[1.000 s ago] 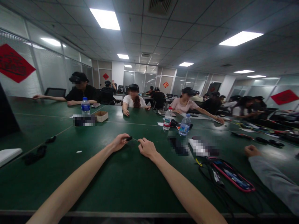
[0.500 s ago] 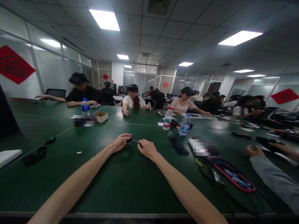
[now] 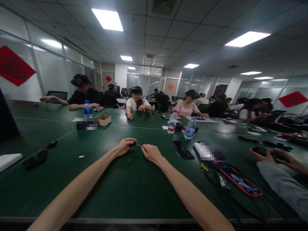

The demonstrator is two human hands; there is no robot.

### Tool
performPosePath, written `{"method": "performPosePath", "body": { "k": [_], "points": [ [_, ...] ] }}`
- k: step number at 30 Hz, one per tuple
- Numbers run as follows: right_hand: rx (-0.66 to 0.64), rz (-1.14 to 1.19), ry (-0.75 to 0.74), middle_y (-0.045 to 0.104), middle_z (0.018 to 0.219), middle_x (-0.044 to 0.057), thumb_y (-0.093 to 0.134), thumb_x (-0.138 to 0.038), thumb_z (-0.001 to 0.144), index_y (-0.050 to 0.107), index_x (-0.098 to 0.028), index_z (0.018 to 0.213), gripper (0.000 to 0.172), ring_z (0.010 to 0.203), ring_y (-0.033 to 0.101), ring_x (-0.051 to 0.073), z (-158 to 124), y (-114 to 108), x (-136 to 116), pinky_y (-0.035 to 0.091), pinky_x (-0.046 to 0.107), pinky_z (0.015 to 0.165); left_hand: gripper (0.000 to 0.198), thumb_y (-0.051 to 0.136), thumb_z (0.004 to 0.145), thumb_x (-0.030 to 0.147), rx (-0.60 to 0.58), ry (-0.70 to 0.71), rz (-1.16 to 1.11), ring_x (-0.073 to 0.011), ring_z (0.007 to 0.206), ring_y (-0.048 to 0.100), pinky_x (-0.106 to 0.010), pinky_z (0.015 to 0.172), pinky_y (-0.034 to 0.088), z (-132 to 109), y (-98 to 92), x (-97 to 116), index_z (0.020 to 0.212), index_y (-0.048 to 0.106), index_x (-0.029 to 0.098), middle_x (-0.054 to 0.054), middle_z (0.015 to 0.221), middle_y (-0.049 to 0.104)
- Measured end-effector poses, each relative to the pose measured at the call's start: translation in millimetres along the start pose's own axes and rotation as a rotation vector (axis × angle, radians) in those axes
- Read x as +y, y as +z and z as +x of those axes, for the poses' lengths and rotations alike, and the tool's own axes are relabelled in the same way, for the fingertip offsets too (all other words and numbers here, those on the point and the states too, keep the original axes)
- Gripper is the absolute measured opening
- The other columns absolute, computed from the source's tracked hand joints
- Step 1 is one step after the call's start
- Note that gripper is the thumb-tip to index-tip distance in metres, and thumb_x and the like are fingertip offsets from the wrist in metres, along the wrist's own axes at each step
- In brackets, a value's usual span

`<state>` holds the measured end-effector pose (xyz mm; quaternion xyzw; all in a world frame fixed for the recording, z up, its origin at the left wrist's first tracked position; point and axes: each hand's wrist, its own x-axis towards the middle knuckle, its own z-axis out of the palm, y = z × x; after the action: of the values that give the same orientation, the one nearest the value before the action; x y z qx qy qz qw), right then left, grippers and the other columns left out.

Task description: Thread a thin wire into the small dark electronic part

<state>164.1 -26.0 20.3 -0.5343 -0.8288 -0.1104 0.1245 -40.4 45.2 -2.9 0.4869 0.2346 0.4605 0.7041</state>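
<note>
My left hand is closed on a small black object above the middle of the green table. A thin, pale piece runs from that object to the fingertips of my right hand. Those right fingers are pinched together on its end. Both hands are close together but do not touch. What the black object is cannot be made out.
Right of my hands lie a dark phone, a pink-edged pouch and black cables. Two bottles stand beyond. An open box is further left. A person's hands hold a phone at right.
My hands have barely moved; the black object is slightly tilted differently. At the right, the neighbouring person's hands have come together around a phone. People across the table have shifted their hands.
</note>
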Motion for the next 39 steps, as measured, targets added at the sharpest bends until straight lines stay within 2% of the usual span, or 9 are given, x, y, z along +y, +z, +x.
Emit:
{"method": "performPosePath", "body": {
  "k": [19,26,31,39],
  "points": [
    [-0.006,-0.021,-0.081,0.064,0.097,0.007,0.022,-0.041,0.097,0.059,-0.021,0.106,0.043,0.078,0.059,0.013,-0.7,-2.6,-3.9,0.040,0.022,0.068,0.018,0.064,0.071,0.012,0.064,-0.002,0.046,-0.0170,0.086,0.061,-0.024,0.074,0.047,4.0,-1.6,-2.2,0.088,0.069,0.010,-0.012,0.097,0.066],
    [0.032,-0.012,0.011,0.063,0.096,0.007,0.020,-0.039,0.097,0.058,-0.020,0.103,0.043,0.077,0.059,0.013,-1.0,-4.2,-3.9,0.041,0.022,0.067,0.017,0.062,0.072,0.008,0.071,-0.011,0.026,-0.0149,0.081,0.062,-0.023,0.072,0.047,5.3,-2.1,-2.8,0.088,0.068,0.010,-0.012,0.095,0.067],
    [0.003,-0.017,0.060,0.063,0.098,0.008,0.019,-0.039,0.098,0.057,-0.020,0.105,0.043,0.080,0.059,0.013,-1.1,-6.0,-4.9,0.041,0.023,0.069,0.019,0.065,0.072,0.010,0.063,-0.022,0.038,-0.0137,0.079,0.062,-0.022,0.072,0.046,5.3,-1.9,-2.6,0.091,0.068,0.009,-0.012,0.093,0.067],
    [0.039,-0.026,0.054,0.063,0.094,0.007,0.022,-0.040,0.097,0.058,-0.021,0.102,0.041,0.078,0.059,0.014,-0.7,-0.5,-2.7,0.041,0.023,0.068,0.024,0.070,0.069,0.014,0.048,-0.023,0.053,-0.0146,0.081,0.062,-0.023,0.070,0.047,3.2,-0.8,-3.6,0.093,0.067,0.011,-0.010,0.093,0.067]
  ]
}}
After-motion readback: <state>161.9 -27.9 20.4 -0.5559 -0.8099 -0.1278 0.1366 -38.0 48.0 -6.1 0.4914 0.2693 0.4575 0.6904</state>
